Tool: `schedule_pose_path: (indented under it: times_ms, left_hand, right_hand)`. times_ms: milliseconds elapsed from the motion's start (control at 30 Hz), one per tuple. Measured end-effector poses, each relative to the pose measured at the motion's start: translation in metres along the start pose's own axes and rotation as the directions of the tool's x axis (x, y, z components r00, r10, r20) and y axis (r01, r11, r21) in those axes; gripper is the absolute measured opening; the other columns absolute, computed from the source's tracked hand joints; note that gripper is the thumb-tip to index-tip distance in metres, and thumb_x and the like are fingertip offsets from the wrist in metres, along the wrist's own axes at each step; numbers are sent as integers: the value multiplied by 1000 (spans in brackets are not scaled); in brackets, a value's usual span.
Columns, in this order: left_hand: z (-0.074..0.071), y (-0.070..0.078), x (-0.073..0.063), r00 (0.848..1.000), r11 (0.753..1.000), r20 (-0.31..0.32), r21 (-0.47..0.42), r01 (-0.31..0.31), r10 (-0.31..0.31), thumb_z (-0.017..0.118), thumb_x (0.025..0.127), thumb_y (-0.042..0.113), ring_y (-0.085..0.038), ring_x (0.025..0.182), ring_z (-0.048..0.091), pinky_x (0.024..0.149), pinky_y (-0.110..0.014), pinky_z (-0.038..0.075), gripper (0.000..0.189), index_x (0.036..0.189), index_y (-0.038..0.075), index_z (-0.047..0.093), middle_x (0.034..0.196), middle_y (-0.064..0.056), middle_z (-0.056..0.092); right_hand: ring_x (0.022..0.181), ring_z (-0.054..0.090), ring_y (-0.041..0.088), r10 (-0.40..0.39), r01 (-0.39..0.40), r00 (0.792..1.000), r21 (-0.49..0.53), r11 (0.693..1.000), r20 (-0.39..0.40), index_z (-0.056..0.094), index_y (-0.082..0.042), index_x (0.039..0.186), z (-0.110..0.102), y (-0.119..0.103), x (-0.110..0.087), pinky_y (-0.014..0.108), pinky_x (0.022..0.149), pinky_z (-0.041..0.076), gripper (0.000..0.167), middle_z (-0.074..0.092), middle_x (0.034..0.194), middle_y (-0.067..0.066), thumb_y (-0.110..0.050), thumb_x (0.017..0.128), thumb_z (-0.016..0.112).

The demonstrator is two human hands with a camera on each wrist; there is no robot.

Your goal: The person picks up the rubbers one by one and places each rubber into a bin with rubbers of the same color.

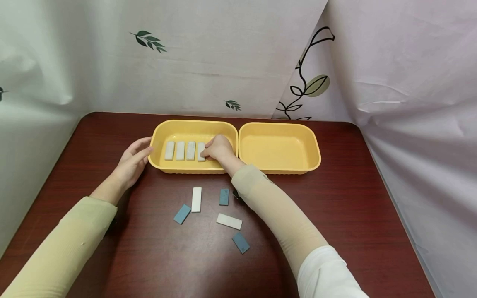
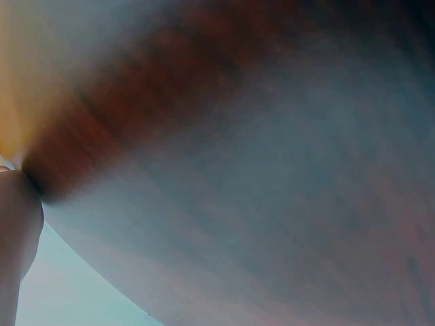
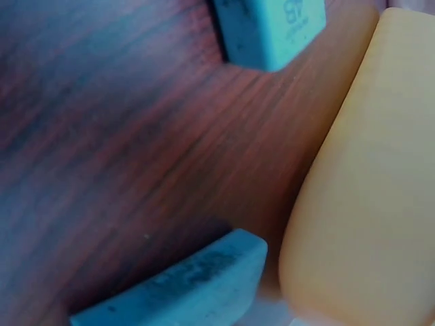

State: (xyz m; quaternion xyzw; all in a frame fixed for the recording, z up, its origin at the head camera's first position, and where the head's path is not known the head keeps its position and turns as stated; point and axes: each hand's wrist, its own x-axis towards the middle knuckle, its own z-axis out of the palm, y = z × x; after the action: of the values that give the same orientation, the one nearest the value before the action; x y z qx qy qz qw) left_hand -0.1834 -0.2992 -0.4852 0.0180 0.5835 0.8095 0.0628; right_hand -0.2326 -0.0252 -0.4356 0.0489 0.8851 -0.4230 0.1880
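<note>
Pinching white block (image 1: 200, 150), blue block (image 3: 268, 34) illegibly marked

Marks (image 3: 295, 15) on blue block (image 3: 264, 37), print (image 1: 268, 179) on right sleeve (image 1: 277, 207), neither legible

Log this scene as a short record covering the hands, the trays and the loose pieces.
left hand: touching the left end of the left tray
right hand: pinching the rightmost visible white block
left tray contents: row of four visible white blocks
right tray: yellow, beside the left one
on table: two white pieces, three blue pieces in head view
</note>
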Motion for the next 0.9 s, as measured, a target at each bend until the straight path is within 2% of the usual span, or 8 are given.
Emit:
schedule_pose_path:
  times_ms: [67,167,300,533,900]
  left_hand:
    - [0,0,0,1000,1000,0,3,1,-1,52,109,1,-4,117,61,95,-13,52,29,129,19,64,132,6,58]
    - [0,0,1,1000,1000,-1,12,2,-2,53,109,1,-4,117,61,95,-13,52,29,129,20,64,133,6,58]
    - [0,0,0,1000,1000,-1,3,4,-4,53,109,1,-5,117,61,95,-13,52,29,130,19,64,133,6,58]
    - [1,1,0,1000,1000,0,-8,12,-12,53,109,2,-4,117,61,95,-13,52,29,130,19,64,134,6,57]
    - [0,1,1,1000,1000,-2,-5,15,-15,54,109,2,-4,118,60,96,-13,51,29,129,20,64,135,6,56]
  right_hand:
    - [83,73,15,-28,29,1000,-58,998,13,79,-3,116,-1,-1,-1,16,65,49,36,81,113,10,-11,84,91]
    - [105,71,21,-59,63,998,-132,989,35,78,-3,121,-3,-2,-2,22,81,53,43,77,125,8,-13,81,93]
    - [115,67,23,-56,64,997,-168,984,52,76,-4,124,-4,-3,-1,30,98,55,49,74,131,7,-15,79,95]
    - [114,65,24,-45,50,998,-160,986,37,74,-4,124,-3,-2,0,33,101,54,50,73,130,9,-14,80,96]
    - [119,67,22,-59,60,998,-170,984,13,76,-6,124,0,0,2,30,105,53,49,74,130,7,-18,80,96]
